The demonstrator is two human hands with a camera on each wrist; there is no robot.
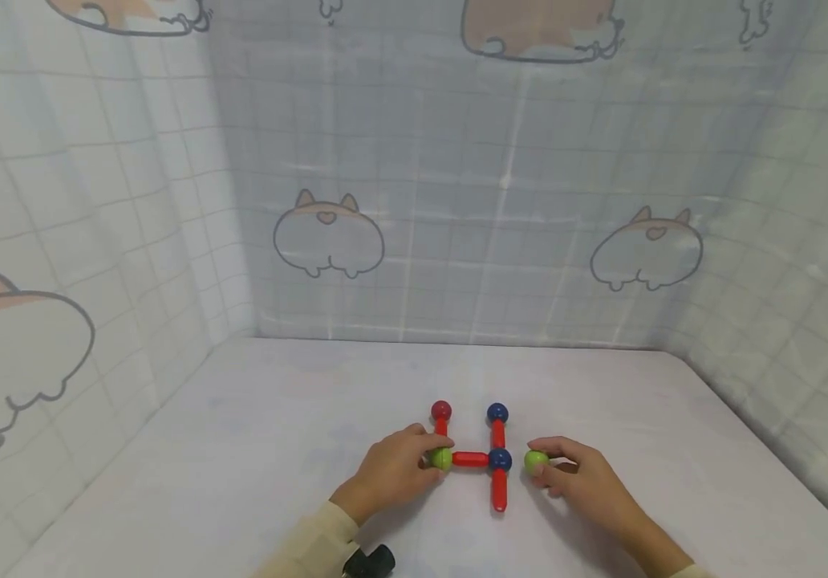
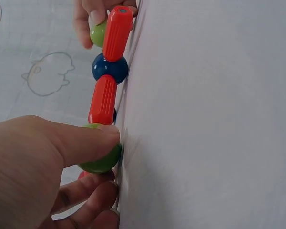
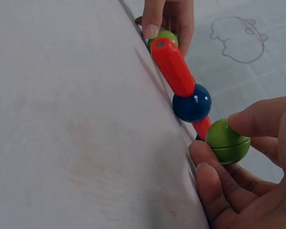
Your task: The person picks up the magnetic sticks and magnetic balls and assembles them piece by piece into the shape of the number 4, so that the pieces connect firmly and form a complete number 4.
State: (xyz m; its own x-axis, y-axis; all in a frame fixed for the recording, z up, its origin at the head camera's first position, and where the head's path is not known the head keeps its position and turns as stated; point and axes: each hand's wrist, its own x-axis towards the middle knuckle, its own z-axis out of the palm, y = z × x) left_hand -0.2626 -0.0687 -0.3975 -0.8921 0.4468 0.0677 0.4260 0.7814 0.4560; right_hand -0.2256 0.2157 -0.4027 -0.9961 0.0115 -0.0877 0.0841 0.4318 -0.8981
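Note:
On the table lies a flat frame of red rods and balls from a building set. My left hand point(image 1: 394, 474) pinches its green ball point(image 2: 100, 157) between thumb and fingers. From there one rod point(image 1: 470, 459) runs right to a blue ball point(image 1: 501, 460), and another leads away to a red ball point(image 1: 441, 411). The middle blue ball also carries a rod up to a second blue ball point(image 1: 497, 413) and a rod point(image 1: 499, 491) toward me, with a bare, metal-dotted end. Just right of the middle ball, my right hand point(image 1: 590, 486) pinches a separate green ball point(image 3: 228, 141).
The white tabletop point(image 1: 298, 401) extends around both hands. Hanging cloth point(image 1: 443, 265) with cartoon dog prints closes off the back and both sides. A black device point(image 1: 371, 560) sits by the left wrist.

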